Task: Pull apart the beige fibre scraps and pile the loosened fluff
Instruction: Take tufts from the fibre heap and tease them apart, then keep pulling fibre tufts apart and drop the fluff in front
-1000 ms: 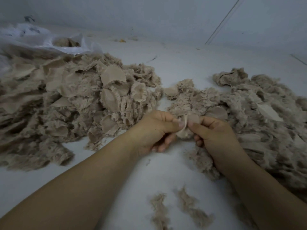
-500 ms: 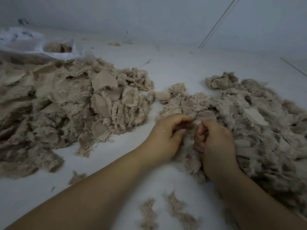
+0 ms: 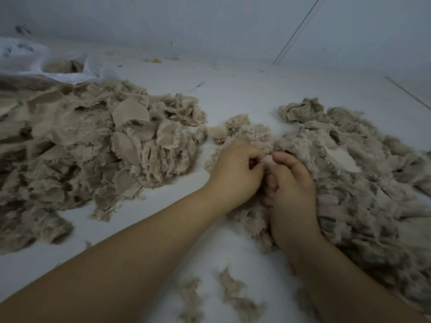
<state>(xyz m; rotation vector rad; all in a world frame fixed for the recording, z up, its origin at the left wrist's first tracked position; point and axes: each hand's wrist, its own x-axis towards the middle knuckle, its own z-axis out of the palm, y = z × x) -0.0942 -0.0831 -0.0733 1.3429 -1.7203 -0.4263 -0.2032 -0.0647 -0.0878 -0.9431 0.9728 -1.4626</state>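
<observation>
A big heap of beige fibre scraps [image 3: 88, 155], with flat rounded patches among frayed tufts, covers the left of the white surface. A second mound of loosened fluff [image 3: 354, 183] spreads over the right. My left hand [image 3: 235, 176] and my right hand [image 3: 291, 190] meet at the near left edge of the fluff mound, fingers curled toward each other. Both pinch a small beige scrap [image 3: 267, 157] that is mostly hidden between the fingertips. My right wrist lies on the fluff.
A white plastic bag [image 3: 42, 64] holding more beige material lies at the back left. Two loose tufts [image 3: 233, 297] sit on the white surface [image 3: 233, 94] near my forearms. A grey wall [image 3: 210, 24] rises behind, with small debris along its foot.
Both hands have moved forward and down from above the bare surface onto the edge of the right mound. The pale scrap that showed between my fingertips is now nearly hidden.
</observation>
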